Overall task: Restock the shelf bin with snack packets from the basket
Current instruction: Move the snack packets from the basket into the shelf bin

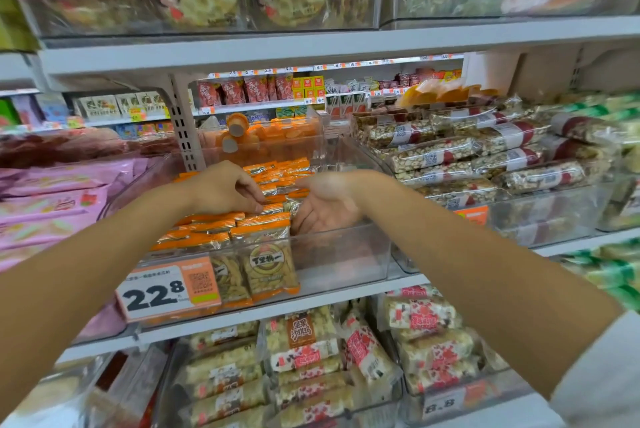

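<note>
Half full at best: shows packets [207, 237] standing on edge in tight rows across the left part of the bin [346, 254] at centre frame, with bare clear floor on its right. Reaches in with both hands. Sets the left hand [225, 190] on top of the rows, fingers [254, 204] bent and bunched, tips down on one packet's crimped edge; hides the thumb, so cannot tell a pinch from a press. Stands the right hand [325, 209] side-on at the open end of the stack, palm towards the packets, fingers straight, close together and pointing down; blurs too much for finer detail. Looks like bracing: stops the upright rows from toppling into the gap while the other hand squares them. Makes sense of the on-edge packing too, since fits more in and lets the front two face outward through the wall, labels readable beside the price tag [169, 292] at lower left of the bin.

Looks slick and crinkly: orange film, silver foil at the seams, flat pillow shapes, probably light and apt to slide. Contrasts with the bin, rigid clear plastic, straight-walled, glossy with glare. Sits between pink bags [52, 205] at left of frame and clear-wrapped nut bars [450, 153] at right. Shows no basket anywhere, so cannot say how many packets remain to load.
</note>
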Demonstrator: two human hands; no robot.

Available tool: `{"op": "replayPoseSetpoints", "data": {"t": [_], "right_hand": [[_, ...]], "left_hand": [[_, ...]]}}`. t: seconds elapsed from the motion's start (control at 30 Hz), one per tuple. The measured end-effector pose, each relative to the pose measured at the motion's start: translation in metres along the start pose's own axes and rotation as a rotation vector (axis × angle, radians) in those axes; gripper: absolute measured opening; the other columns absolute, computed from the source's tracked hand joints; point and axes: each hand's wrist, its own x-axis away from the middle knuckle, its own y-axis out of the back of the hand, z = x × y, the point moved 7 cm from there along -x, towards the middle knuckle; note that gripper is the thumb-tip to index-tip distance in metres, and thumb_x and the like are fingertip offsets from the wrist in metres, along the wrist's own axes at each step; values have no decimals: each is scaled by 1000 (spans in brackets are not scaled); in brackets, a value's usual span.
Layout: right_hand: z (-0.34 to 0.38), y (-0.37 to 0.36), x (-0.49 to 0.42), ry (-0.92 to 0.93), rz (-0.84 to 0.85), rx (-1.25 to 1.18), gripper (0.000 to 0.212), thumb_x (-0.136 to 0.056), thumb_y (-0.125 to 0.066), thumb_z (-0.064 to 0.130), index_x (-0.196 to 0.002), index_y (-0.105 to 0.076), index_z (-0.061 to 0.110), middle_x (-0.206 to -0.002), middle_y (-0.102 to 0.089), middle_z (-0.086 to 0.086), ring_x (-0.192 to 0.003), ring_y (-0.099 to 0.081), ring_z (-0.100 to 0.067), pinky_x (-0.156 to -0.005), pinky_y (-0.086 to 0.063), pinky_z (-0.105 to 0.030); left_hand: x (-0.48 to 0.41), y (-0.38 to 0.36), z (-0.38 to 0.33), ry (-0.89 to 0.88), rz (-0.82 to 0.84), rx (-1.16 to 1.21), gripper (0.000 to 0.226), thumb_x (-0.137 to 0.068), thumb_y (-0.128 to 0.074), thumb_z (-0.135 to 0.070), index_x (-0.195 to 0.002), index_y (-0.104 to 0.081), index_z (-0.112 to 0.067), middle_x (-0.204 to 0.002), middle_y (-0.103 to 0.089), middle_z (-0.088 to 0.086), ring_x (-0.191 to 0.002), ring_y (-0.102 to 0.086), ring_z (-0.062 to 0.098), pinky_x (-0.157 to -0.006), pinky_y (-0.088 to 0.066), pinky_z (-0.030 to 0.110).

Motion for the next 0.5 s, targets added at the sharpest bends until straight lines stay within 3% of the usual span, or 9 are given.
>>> {"op": "replayPoseSetpoints", "data": {"t": [0.07,0.17,0.27,0.37,0.43,0.5], "right_hand": [[8,24,16,34,-224,81,56,-106,-34,33,-135,-41,-15,-138,-47,-32,-123,-54,-40,-86,-51,-39],[8,48,21,-20,-455,464,52,-96,-60,17,-139,-42,-5,-142,-45,-24,-107,-62,-33,-94,-53,-39],[-1,39,10,-122,-417,724,60,-86,-71,13,-140,-46,1,-145,-43,-22,-103,-63,-33,-98,-50,-44],[0,33,4,-88,-454,897,49,-88,-69,19,-132,-55,1,-132,-54,-12,-104,-55,-26,-100,-46,-39],[-2,32,-1,-89,-454,974,48,-92,-65,22,-133,-54,2,-139,-50,-10,-119,-52,-26,-102,-43,-37],[0,37,-8,-30,-486,938,40,-91,-66,17,-126,-58,-1,-130,-58,-13,-111,-57,-29,-90,-48,-34]], "left_hand": [[-1,2,-1,10,14,18,18,-80,-78,-16,-97,-75,-12,-88,-75,1,-87,-70,13,-78,-52,21],[-8,9,-13,-27,-67,18,14,-87,-71,-22,-98,-75,-16,-101,-71,-5,-96,-63,10,-88,-47,25],[-22,2,-24,-63,-73,-20,20,-94,-62,-18,-111,-71,-13,-115,-65,-3,-104,-59,12,-86,-44,20],[-38,-13,-28,-74,-25,-80,24,-96,-60,-18,-118,-68,-14,-129,-62,3,-118,-56,20,-99,-44,30],[-44,-19,-28,-74,-17,-96,27,-95,-61,-20,-121,-66,-14,-128,-62,4,-113,-56,19,-98,-43,31],[-47,-24,-27,-78,-11,-95,32,-93,-65,-21,-124,-65,-13,-121,-64,4,-101,-56,15,-90,-42,27]]}}
